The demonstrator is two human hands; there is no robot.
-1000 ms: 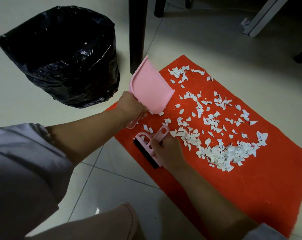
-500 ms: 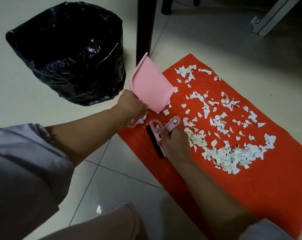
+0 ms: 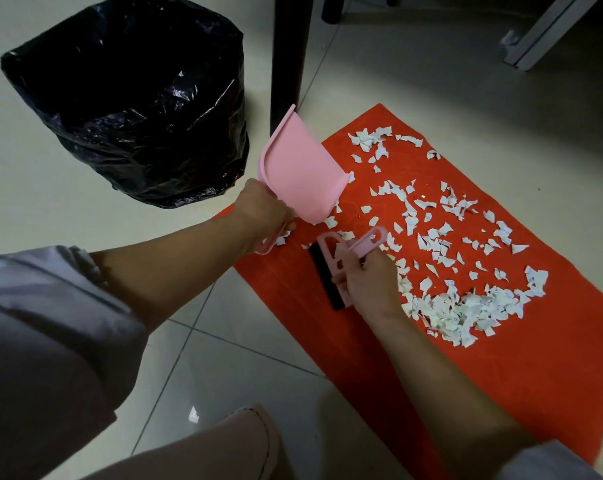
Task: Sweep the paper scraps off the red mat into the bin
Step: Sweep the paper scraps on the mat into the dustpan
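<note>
A red mat (image 3: 501, 368) lies on the tiled floor, strewn with white paper scraps (image 3: 466, 306), densest in a heap at its right middle. My left hand (image 3: 262, 209) grips the handle of a pink dustpan (image 3: 300, 174), tilted up with its lip near the mat's left corner. My right hand (image 3: 369, 278) holds a pink hand brush (image 3: 331, 268) with black bristles, set on the mat just below the dustpan. The bin (image 3: 134, 98), lined with a black bag, stands on the floor left of the mat.
A dark table leg (image 3: 286, 57) rises just behind the dustpan, between bin and mat. A pale metal frame (image 3: 542, 32) crosses the far right corner. My knee (image 3: 224, 448) shows at the bottom edge. Bare tiles surround the mat.
My right hand has slid the brush up and right along the mat toward the dustpan. The dustpan has stayed tilted in my left hand.
</note>
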